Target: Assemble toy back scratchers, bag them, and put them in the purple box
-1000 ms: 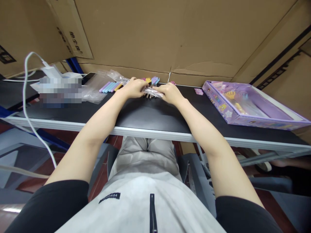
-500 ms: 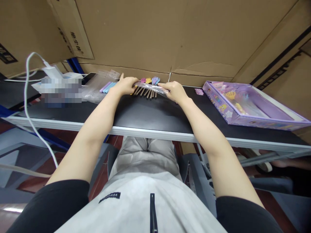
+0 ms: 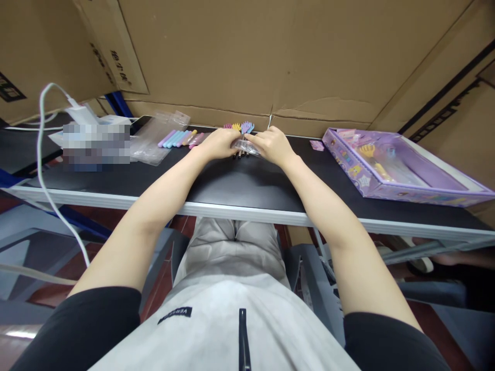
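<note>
1. Near the far edge of the table [image 3: 247,180], the left hand [image 3: 221,142] and right hand [image 3: 274,145] grip a clear plastic wrapper [image 3: 248,147].
2. Sticks with coloured claws [image 3: 246,127] lie by that edge, partly hidden.
3. Coloured handles [image 3: 176,139] and clear bags [image 3: 149,141] lie further left.
4. A purple box [image 3: 421,197] sits toward the right end.

The head camera looks forward and down from close above the pale clothing [image 3: 209,319], out to the left hand [image 3: 221,142] and right hand [image 3: 276,146], farther off, and the cardboard wall [image 3: 247,62] beyond
</note>
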Demonstrator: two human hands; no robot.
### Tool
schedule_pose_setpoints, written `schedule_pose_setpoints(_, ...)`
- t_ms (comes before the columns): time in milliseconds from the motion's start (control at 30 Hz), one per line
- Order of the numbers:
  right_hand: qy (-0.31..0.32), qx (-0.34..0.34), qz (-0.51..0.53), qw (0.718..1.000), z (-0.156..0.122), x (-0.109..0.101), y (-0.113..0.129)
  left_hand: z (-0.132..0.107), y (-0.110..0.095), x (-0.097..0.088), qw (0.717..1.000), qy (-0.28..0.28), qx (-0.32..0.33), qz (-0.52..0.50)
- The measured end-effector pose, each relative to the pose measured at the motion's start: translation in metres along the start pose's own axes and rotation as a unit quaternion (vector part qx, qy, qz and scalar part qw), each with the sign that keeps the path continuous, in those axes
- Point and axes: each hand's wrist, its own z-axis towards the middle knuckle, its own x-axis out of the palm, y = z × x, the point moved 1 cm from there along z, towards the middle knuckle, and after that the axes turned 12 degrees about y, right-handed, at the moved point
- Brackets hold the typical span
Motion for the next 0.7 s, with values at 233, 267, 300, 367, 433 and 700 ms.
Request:
schedule_pose_setpoints(233,0.073,0.168,0.051,0.982,-0.013,-0.007,-0.017,-0.004,0.017,0.000,0.994,0.023,-0.097,0.043)
schedule_pose_setpoints(267,0.092,0.212,0.054,0.972,-0.016,-0.009,-0.020,-0.005,0.021,0.000,0.992,0.027,-0.110,0.047)
schedule_pose_setpoints(300,0.111,0.254,0.058,0.959,-0.019,-0.010,-0.023,-0.006,0.026,0.000,0.991,0.031,-0.123,0.051)
schedule_pose_setpoints(367,0.146,0.322,0.073,0.932,-0.024,-0.013,-0.026,-0.006,0.033,0.000,0.987,0.040,-0.142,0.058)
schedule_pose_setpoints(433,0.176,0.357,0.099,0.912,-0.026,-0.015,-0.028,-0.007,0.037,0.001,0.985,0.045,-0.152,0.064)
schedule_pose_setpoints(700,0.123,0.324,0.152,0.926,-0.031,0.029,-0.072,-0.007,0.037,0.000,0.985,0.043,-0.151,0.068)
